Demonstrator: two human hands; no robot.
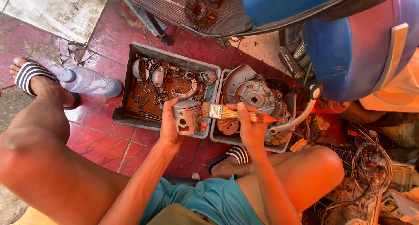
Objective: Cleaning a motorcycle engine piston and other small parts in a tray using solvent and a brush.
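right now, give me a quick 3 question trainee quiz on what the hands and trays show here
1. True or false: the left hand holds a metal piston.
2. What does the right hand hold? A) paintbrush B) plastic bottle C) hammer
3. Fill in: the brush's bristles touch the ____.

Key
1. True.
2. A, the wooden-handled paintbrush.
3. Piston. It is held over the left tray of small parts; the right tray holds a large round engine casing.

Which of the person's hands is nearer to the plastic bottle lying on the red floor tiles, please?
The left. The left hand, holding the metal piston, is over the tray of small parts, closer to the bottle. The right hand, holding the paintbrush, is farther off, over the other tray.
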